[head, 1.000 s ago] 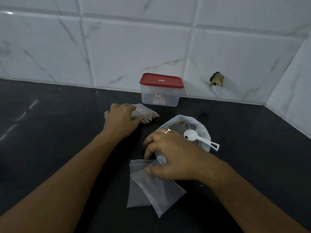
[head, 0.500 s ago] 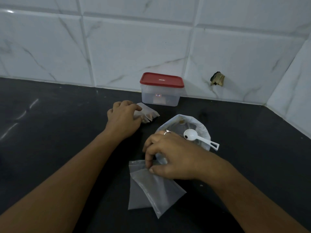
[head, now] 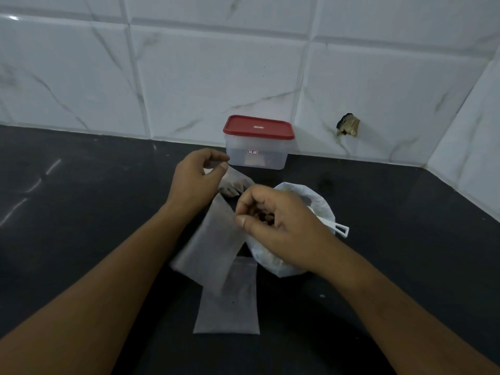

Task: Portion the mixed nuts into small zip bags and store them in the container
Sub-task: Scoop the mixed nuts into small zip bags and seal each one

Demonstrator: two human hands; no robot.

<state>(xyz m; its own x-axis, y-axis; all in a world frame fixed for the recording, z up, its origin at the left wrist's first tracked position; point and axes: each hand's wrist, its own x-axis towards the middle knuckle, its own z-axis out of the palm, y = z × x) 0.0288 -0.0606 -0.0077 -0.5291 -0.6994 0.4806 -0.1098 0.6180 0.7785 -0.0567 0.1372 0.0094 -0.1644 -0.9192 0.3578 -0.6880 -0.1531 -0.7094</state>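
Upper centre, against the white tiled wall [head: 216,77]: clear container [head: 255,158], red lid [head: 258,127] on. Right of it, a dark chipped hole [head: 347,125] in the tile. Below, black counter [head: 81,212].

Right of centre, white sack [head: 322,204], mouth rolled open, largely hidden by the right hand [head: 278,226]. Only the handle of a white scoop [head: 341,229] sticks out at its right edge. Brown nuts [head: 264,216] glimpsed under the curled fingers.

Right thumb and fingers pinching the top edge of an empty zip bag [head: 211,244], held off the counter at centre, tilted, frosted and translucent. Second empty bag [head: 230,307] flat at lower centre, partly overlapped by the first.

Left hand [head: 197,180], above centre, pinching between thumb and forefinger the top of a small filled bag [head: 234,184].
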